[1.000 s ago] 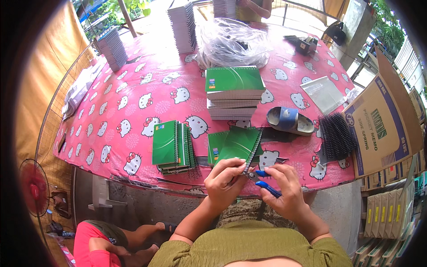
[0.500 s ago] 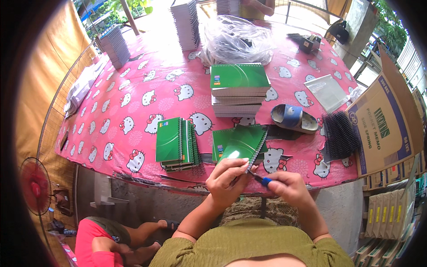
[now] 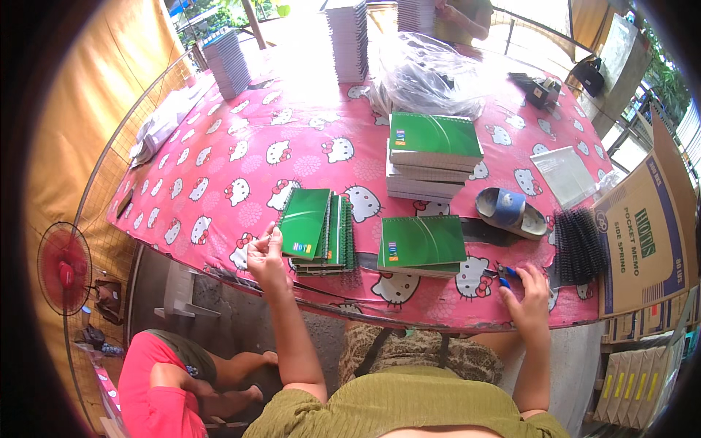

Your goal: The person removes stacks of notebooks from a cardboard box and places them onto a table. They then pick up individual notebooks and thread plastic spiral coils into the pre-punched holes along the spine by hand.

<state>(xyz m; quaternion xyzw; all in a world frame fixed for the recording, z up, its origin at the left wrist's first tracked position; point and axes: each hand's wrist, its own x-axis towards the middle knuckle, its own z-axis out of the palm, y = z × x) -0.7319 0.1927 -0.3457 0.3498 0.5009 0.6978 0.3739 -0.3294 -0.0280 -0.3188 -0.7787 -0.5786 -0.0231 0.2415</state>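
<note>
The table holds three groups of green spiral notebooks: a fanned pile (image 3: pixel 319 232), a low pile (image 3: pixel 422 244) and a tall stack (image 3: pixel 432 157). One blue sandal (image 3: pixel 509 212) lies there, one red fan (image 3: pixel 64 268) stands below.

Hands (image 3: pixel 266 255) now apart, notebook (image 3: pixel 422 243) released

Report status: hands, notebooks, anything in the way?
Left hand touching the small pile of green notebooks. Right hand on the table edge, holding blue-handled pliers. One notebook lies flat between them. Blue sandal beyond it.
</note>
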